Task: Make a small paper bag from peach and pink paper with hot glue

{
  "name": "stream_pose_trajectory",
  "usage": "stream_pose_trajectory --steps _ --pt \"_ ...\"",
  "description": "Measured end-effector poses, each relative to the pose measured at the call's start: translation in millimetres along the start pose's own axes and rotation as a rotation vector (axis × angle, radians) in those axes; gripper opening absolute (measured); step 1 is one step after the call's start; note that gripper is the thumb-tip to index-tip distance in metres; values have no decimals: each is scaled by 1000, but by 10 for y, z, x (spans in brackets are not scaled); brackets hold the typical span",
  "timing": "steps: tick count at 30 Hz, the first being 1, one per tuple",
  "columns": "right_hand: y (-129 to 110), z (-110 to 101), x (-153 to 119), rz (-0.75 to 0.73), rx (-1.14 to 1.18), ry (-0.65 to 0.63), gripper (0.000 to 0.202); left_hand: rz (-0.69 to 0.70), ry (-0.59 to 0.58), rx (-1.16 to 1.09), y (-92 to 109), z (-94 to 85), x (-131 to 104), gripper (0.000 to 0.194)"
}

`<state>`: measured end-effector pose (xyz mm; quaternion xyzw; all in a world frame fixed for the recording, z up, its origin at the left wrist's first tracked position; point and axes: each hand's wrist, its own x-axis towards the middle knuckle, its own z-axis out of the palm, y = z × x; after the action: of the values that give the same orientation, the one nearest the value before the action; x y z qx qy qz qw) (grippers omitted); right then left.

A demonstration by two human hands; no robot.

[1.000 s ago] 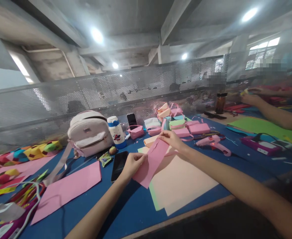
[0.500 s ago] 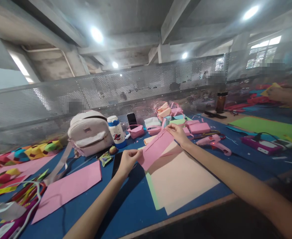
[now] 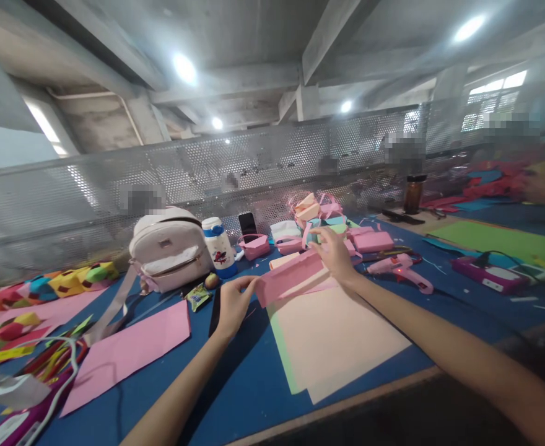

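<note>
A folded strip of pink paper [image 3: 291, 274] is held slanted above a stack of peach paper [image 3: 342, 337], with a crease along its length. My left hand [image 3: 235, 303] pinches its left end between thumb and fingers. At the far right end, my right hand [image 3: 337, 257] has its thumb on the strip, the index finger curved a little above it; part of that contact is hidden. A green sheet [image 3: 284, 353] peeks out under the peach stack. Just left of my left hand lies a dark flat object [image 3: 215, 310], partly covered by the hand.
A pink glue gun [image 3: 400, 269] with a red light lies to the right, near a purple power strip [image 3: 488, 272]. Behind are small pink paper boxes [image 3: 254, 248], a bottle [image 3: 219, 248] and a white backpack [image 3: 170, 251]. Pink sheets [image 3: 130, 353] lie left.
The pink strip has turned, its lengthwise fold now facing me. My left hand has shifted slightly left and up; my right fingers have loosened and spread at the far end.
</note>
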<state>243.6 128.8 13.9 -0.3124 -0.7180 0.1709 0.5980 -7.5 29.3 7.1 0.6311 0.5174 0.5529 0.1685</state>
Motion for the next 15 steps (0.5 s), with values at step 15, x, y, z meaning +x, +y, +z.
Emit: stream_pose_trajectory --steps 15 --pt "-376 407 -467 143 135 -378 16 72 -95 -10 174 127 -157 17"
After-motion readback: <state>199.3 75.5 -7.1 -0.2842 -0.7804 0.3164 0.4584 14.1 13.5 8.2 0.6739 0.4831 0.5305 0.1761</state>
